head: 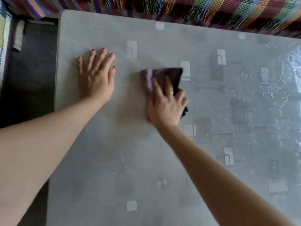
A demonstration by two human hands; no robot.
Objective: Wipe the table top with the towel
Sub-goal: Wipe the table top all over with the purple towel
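One dark purple towel (162, 79) is pressed flat on the table (114, 152), a little right of its middle and toward the far side. It is bunched under the right hand (166, 105), whose fingers (157, 90) are spread apart and laid over the cloth, pinning it down rather than closing around it; a gold ring (169, 93) is worn on one of them. The far edge of the towel sticks out beyond the fingertips, and a dark fold shows at the hand's right side. The left hand (96, 77) is laid palm-down on the bare table well to the left of the towel, its fingers open and slightly splayed, holding nothing. The table is covered by a grey sheet with pale square patterns, glossy at the right. A striped, fringed multicoloured fabric (211, 8) is seen along the far edge, and dark floor (29, 75) at the left.
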